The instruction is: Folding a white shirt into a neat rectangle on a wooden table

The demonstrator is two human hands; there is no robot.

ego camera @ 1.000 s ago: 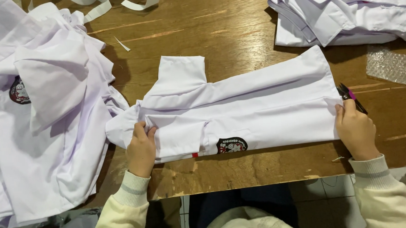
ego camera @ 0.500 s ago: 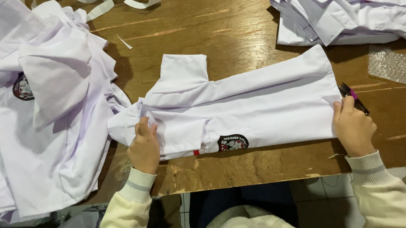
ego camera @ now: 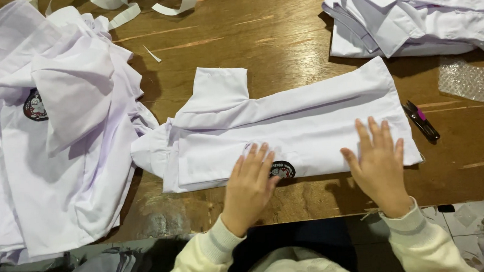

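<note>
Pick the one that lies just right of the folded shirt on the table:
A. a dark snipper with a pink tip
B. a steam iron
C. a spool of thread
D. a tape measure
A: a dark snipper with a pink tip lies beside the shirt's right edge.

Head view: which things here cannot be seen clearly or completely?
- Badge on the folded white shirt: partly covered by the left hand; its design is too small to make out.
- Pile of white shirts at the left: cut off by the picture's left edge.
- Stack of folded shirts: cut off by the top and right edges.
- Dark tool with a pink part near the right hand: too small to identify.
</note>
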